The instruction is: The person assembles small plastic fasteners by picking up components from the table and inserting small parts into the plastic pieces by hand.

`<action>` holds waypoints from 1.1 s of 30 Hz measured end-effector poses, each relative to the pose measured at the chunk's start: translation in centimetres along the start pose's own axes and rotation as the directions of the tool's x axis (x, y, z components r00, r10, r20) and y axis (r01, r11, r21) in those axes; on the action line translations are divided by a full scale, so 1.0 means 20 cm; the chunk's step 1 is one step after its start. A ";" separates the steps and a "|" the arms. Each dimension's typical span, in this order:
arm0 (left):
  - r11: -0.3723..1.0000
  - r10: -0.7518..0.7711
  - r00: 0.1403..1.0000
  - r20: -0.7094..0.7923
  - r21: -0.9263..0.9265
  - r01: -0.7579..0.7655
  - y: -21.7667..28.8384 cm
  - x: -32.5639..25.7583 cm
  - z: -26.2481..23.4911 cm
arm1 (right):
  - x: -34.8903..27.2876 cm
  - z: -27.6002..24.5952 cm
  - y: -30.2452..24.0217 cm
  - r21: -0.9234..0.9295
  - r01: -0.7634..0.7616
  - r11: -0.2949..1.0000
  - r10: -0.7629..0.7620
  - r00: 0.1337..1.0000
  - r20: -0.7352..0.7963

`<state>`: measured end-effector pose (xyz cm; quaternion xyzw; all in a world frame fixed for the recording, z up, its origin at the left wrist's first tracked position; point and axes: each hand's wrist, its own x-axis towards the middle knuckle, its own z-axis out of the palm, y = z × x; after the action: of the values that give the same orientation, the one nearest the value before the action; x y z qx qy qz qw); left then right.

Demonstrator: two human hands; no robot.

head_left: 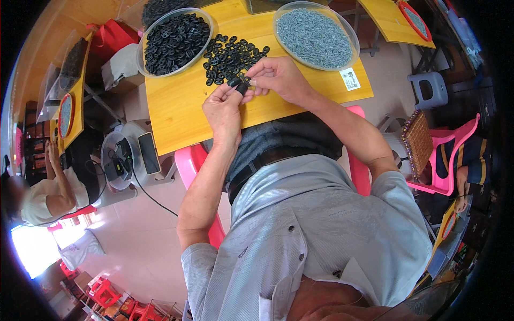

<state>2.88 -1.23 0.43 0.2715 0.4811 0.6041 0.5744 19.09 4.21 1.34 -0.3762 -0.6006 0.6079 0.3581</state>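
Note:
My left hand (222, 109) and my right hand (284, 80) meet above the near edge of the yellow table. Black covers sit on fingertips of the left hand, which are closed in a pinch on a small black part (244, 79). My right fingers are pinched together against the same spot; what they hold there is too small and hidden to name. Just beyond lies a loose pile of black oval pieces with holes (230, 56). A clear round tub of more black oval pieces (178, 43) stands at left, and a tub of silvery screws (313, 37) at right.
The yellow table (179, 115) carries a white label (350, 79) at its right side. A phone (149, 153) and a clear container with a black device (115, 163) rest left of it. A pink chair (455, 150) stands right; another person (59, 187) sits at left.

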 end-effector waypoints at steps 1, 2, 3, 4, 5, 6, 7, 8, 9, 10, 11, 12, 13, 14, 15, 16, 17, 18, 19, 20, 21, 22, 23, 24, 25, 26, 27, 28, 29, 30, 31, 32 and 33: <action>1.000 0.005 1.000 -0.011 -0.001 -0.005 0.00 0.00 0.00 | 0.00 0.00 0.00 0.002 0.004 1.000 -0.004 1.000 0.001; 1.000 0.005 1.000 -0.012 0.000 -0.005 -0.01 0.00 0.00 | 0.00 0.00 0.00 0.003 0.008 1.000 -0.008 1.000 0.001; 1.000 0.017 1.000 -0.015 -0.004 -0.017 -0.02 0.00 0.00 | 0.00 0.00 -0.01 0.005 0.009 1.000 -0.009 1.000 0.001; 1.000 0.028 0.999 -0.017 -0.007 -0.028 -0.02 0.00 0.00 | 0.00 0.00 -0.01 0.003 0.018 1.000 -0.018 1.000 -0.004; 1.000 0.026 1.000 -0.015 -0.006 -0.026 -0.03 0.00 0.00 | 0.00 0.00 -0.01 0.002 0.028 1.000 -0.028 1.000 -0.010; 1.000 0.027 1.000 0.002 -0.003 -0.027 -0.03 0.00 0.00 | 0.00 -0.01 -0.02 0.003 0.027 1.000 -0.027 1.000 -0.013; 1.000 0.030 0.999 0.017 -0.001 -0.030 -0.02 0.00 0.00 | 0.00 -0.02 -0.03 0.003 0.013 1.000 -0.013 1.000 0.004; 1.000 0.029 0.999 0.018 0.000 -0.029 -0.03 0.01 -0.02 | 0.00 -0.03 -0.05 0.002 -0.001 1.000 0.001 1.000 0.020; 0.995 0.070 0.989 0.133 0.062 -0.079 -0.03 0.02 -0.05 | -0.01 -0.05 -0.06 0.003 -0.002 1.000 0.002 1.000 0.018; 0.984 0.102 0.963 0.250 0.118 -0.135 -0.03 0.03 -0.06 | -0.02 -0.08 -0.08 -0.037 -0.044 0.998 0.047 0.996 0.074; 0.984 0.100 0.963 0.252 0.119 -0.133 -0.03 0.03 -0.08 | -0.02 -0.10 -0.10 -0.079 -0.085 0.993 0.095 0.987 0.128; 0.972 0.102 0.943 0.318 0.168 -0.162 -0.03 0.03 -0.09 | -0.02 -0.11 -0.11 -0.078 -0.086 0.993 0.096 0.987 0.126; 0.958 0.098 0.918 0.384 0.213 -0.192 -0.03 0.03 -0.09 | -0.03 -0.12 -0.11 -0.083 -0.105 0.991 0.117 0.981 0.156; 0.958 0.094 0.917 0.387 0.214 -0.189 -0.03 0.02 -0.09 | -0.03 -0.13 -0.11 -0.089 -0.123 0.988 0.138 0.973 0.187; 0.909 0.090 0.901 0.425 0.335 -0.248 -0.04 0.02 -0.09 | -0.03 -0.13 -0.11 -0.087 -0.126 0.988 0.140 0.973 0.184; 0.840 0.081 0.884 0.461 0.446 -0.310 -0.03 0.02 -0.08 | -0.04 -0.13 -0.11 -0.102 -0.139 0.985 0.158 0.966 0.206; 0.840 0.079 0.884 0.461 0.447 -0.308 -0.02 0.01 -0.08 | -0.04 -0.14 -0.10 -0.118 -0.152 0.981 0.176 0.958 0.228; 0.780 0.082 0.879 0.470 0.518 -0.350 -0.01 0.00 -0.08 | -0.04 -0.14 -0.10 -0.117 -0.153 0.981 0.176 0.958 0.228; 0.713 0.085 0.874 0.479 0.584 -0.389 0.01 0.00 -0.07 | -0.04 -0.14 -0.10 -0.117 -0.155 0.981 0.178 0.958 0.224; 0.712 0.084 0.874 0.479 0.584 -0.388 0.00 0.00 -0.07 | -0.03 -0.13 -0.09 -0.117 -0.157 0.981 0.180 0.959 0.220; 0.717 0.110 0.874 0.474 0.570 -0.400 -0.01 0.00 -0.07 | -0.03 -0.13 -0.09 -0.116 -0.157 0.981 0.180 0.959 0.221; 0.722 0.137 0.872 0.469 0.556 -0.412 -0.01 0.00 -0.07 | -0.03 -0.13 -0.09 -0.130 -0.160 0.979 0.186 0.958 0.217; 0.722 0.138 0.872 0.469 0.556 -0.413 -0.02 0.00 -0.07 | -0.03 -0.14 -0.08 -0.143 -0.163 0.976 0.191 0.958 0.213; 0.696 0.170 0.869 0.465 0.567 -0.440 -0.02 0.01 -0.07 | -0.02 -0.14 -0.08 -0.144 -0.162 0.976 0.190 0.958 0.212; 0.670 0.202 0.865 0.460 0.579 -0.465 -0.03 0.01 -0.07 | -0.02 -0.14 -0.06 -0.143 -0.169 0.975 0.198 0.956 0.217; 0.669 0.203 0.864 0.460 0.579 -0.465 -0.02 0.01 -0.07 | -0.02 -0.14 -0.05 -0.143 -0.176 0.974 0.204 0.954 0.221; 0.650 0.197 0.863 0.466 0.597 -0.470 -0.01 0.01 -0.07 | -0.01 -0.14 -0.06 -0.144 -0.173 0.974 0.202 0.954 0.221; 0.631 0.191 0.862 0.469 0.614 -0.474 0.00 0.01 -0.07 | -0.01 -0.13 -0.06 -0.131 -0.182 0.975 0.208 0.951 0.228; 0.628 0.197 0.862 0.468 0.615 -0.477 0.00 0.01 -0.08 | -0.01 -0.12 -0.06 -0.118 -0.188 0.975 0.212 0.949 0.234; 0.593 0.201 0.859 0.472 0.639 -0.490 0.01 0.00 -0.08 | -0.01 -0.11 -0.06 -0.121 -0.181 0.976 0.206 0.949 0.239; 0.553 0.211 0.855 0.475 0.663 -0.505 0.03 -0.01 -0.09 | -0.01 -0.11 -0.05 -0.097 -0.179 0.979 0.199 0.947 0.253; 0.552 0.226 0.854 0.469 0.661 -0.509 0.03 -0.01 -0.09 | 0.00 -0.11 -0.04 -0.074 -0.171 0.983 0.184 0.945 0.270; 0.549 0.243 0.852 0.463 0.659 -0.514 0.00 -0.01 -0.10 | 0.00 -0.11 -0.04 -0.082 -0.147 0.986 0.165 0.945 0.281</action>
<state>1.16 -1.90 -0.26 0.6794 0.5190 0.4021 0.3277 20.95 5.20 2.20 -0.3408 -0.6325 0.6642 0.2066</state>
